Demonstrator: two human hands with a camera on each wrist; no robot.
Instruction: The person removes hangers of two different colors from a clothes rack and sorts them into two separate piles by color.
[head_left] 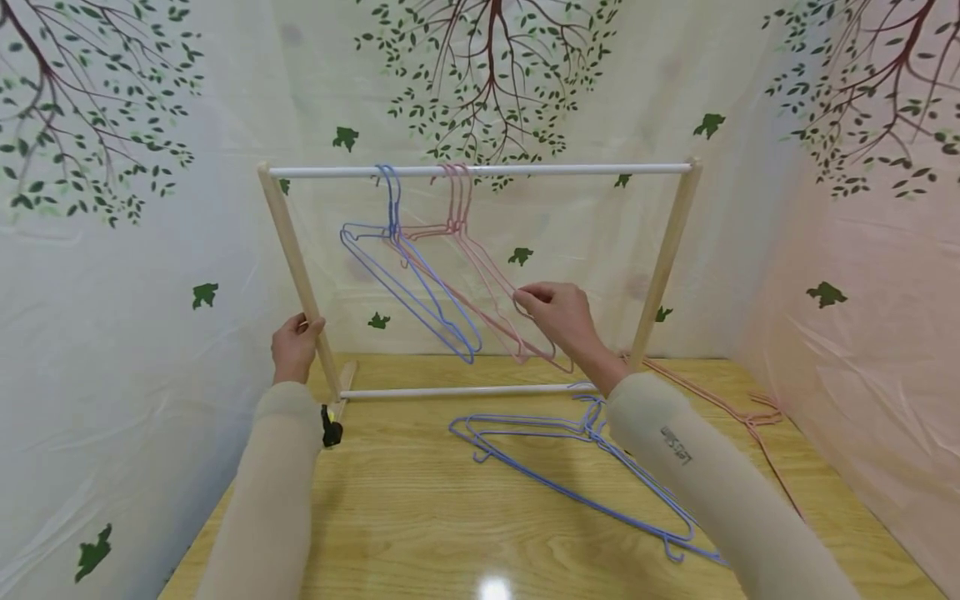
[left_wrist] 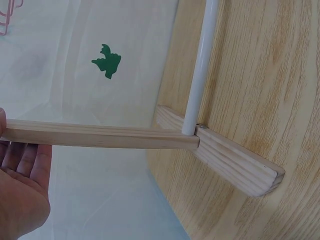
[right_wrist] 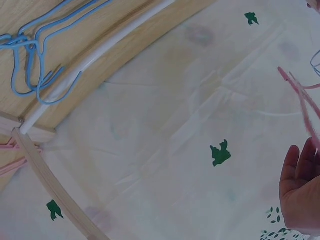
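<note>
A rack with wooden posts and a white top rod [head_left: 570, 170] stands on the table. My left hand [head_left: 295, 348] grips its left wooden post [head_left: 283, 233], also seen in the left wrist view as a wooden post [left_wrist: 110, 136]. Several pink hangers [head_left: 480, 283] hang near the middle of the rod, and my right hand [head_left: 561, 315] pinches the sloping arm of one between thumb and fingers. Part of that pink hanger [right_wrist: 306, 107] shows above the right hand [right_wrist: 301, 192] in the right wrist view. Blue hangers [head_left: 408, 287] hang to the left of the pink ones.
Several blue hangers [head_left: 577, 493] lie on the wooden table [head_left: 405, 533] before the rack. Pink hangers [head_left: 757, 418] lie by the right post [head_left: 667, 258]. A small black object [head_left: 331, 429] is near the left foot. A patterned curtain [head_left: 247, 108] surrounds the table.
</note>
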